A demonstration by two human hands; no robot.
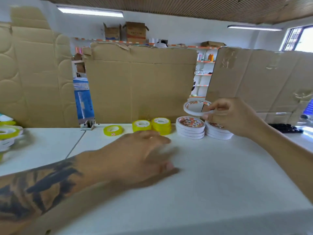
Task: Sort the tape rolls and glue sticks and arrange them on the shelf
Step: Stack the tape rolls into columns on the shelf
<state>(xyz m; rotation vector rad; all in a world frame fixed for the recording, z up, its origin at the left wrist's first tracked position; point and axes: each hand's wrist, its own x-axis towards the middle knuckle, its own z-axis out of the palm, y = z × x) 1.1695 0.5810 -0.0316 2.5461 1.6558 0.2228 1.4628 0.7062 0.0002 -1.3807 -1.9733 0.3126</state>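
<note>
My right hand point(232, 116) pinches a thin white tape roll point(194, 108) and holds it in the air above two stacks of the same white rolls point(190, 128) point(218, 132). Left of those stacks stand yellow tape rolls: a single flat one point(113, 130) and two short stacks point(142, 125) point(161, 125). My left hand point(140, 155) hovers blurred over the white shelf top point(211, 175), fingers spread and holding nothing. More yellow and white rolls point(7, 133) lie at the far left edge, blurred.
Upright cardboard sheets point(140, 85) wall off the back of the surface, with another point(257, 78) at the right. Black items point(286, 128) lie at the right rear. A store shelf point(203, 73) shows through a gap.
</note>
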